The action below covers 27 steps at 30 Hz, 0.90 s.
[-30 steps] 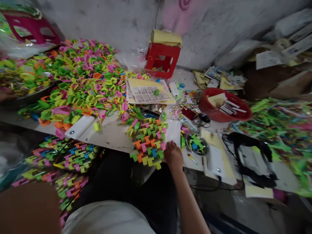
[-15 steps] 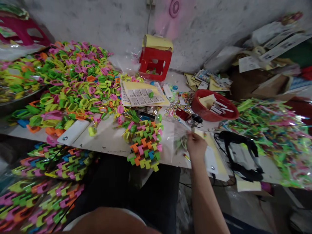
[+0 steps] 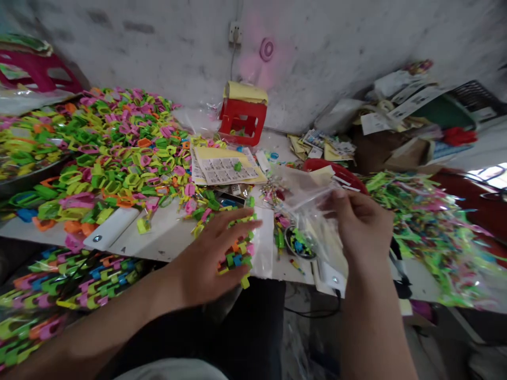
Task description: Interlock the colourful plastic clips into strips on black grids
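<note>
My right hand point(image 3: 362, 224) is raised above the table edge, its fingers pinched on a clear plastic bag point(image 3: 307, 203) that hangs crumpled in front of it. My left hand point(image 3: 212, 253) reaches forward with fingers spread over a stacked block of interlocked coloured plastic pieces point(image 3: 233, 253) at the near table edge, hovering on or just above it. Under the bag sits a small round tin point(image 3: 299, 244) with coloured bits.
A large heap of loose coloured plastic loops point(image 3: 119, 142) covers the left of the table. A red stool-shaped box point(image 3: 242, 119), sticker sheets point(image 3: 224, 166), a white device point(image 3: 111, 228) and a red bowl point(image 3: 317, 164) stand further back. Packed bundles point(image 3: 71, 279) lie at lower left.
My right hand has lifted the clear bag up from the table. My left hand has come into view and reached over the stacked block. The view has tilted up and left.
</note>
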Motion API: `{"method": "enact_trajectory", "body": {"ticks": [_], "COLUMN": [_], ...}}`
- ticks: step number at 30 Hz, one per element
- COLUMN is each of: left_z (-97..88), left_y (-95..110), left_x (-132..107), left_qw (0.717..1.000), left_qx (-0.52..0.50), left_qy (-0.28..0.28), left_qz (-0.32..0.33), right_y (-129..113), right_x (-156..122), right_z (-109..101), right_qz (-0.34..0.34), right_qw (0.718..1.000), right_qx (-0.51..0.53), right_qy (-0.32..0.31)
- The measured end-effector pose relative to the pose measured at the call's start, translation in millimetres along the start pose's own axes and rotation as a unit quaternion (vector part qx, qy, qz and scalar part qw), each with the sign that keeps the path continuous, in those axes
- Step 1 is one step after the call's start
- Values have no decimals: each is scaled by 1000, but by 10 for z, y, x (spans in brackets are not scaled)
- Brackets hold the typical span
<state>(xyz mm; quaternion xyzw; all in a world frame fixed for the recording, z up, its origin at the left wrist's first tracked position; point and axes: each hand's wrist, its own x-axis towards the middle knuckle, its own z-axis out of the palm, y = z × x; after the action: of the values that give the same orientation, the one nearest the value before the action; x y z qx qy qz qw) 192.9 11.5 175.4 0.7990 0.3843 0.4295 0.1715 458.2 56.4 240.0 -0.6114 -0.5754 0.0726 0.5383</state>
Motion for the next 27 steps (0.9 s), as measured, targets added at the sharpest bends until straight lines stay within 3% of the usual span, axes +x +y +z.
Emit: {"method": "enact_trajectory", "body": {"ticks": [3, 8, 10, 14, 16, 21, 24, 27], "left_z": [192, 432, 419, 415, 455, 420, 249, -6], "left_y": [-61, -160, -153, -71, -26, -6, -66, -147], "left_x": [215, 508, 526, 439, 390, 404, 481, 592], "left_qw": [1000, 994, 995, 991, 991, 993, 986, 941], "left_qx": [8, 15, 19, 61, 65, -10, -135, -267], "left_qy": [1, 94, 75, -30, -16, 110, 81, 40], "left_qz": [21, 49, 69, 117, 115, 49, -60, -204], "right_y": [-222, -304, -272, -229, -231, -160, -50, 81], "right_x": [-78, -94, -78, -60, -64, -61, -35, -73], "right_z": [-15, -81, -90, -37, 4, 41, 12, -57], "right_qz": [0, 24, 59, 136, 161, 171, 118, 28], "right_qw": [997, 982, 975, 946, 931, 925, 958, 971], "right_qx": [19, 76, 106, 209, 242, 234, 134, 45], "right_qy": [-79, -174, -185, -208, -220, -245, -224, -233]}}
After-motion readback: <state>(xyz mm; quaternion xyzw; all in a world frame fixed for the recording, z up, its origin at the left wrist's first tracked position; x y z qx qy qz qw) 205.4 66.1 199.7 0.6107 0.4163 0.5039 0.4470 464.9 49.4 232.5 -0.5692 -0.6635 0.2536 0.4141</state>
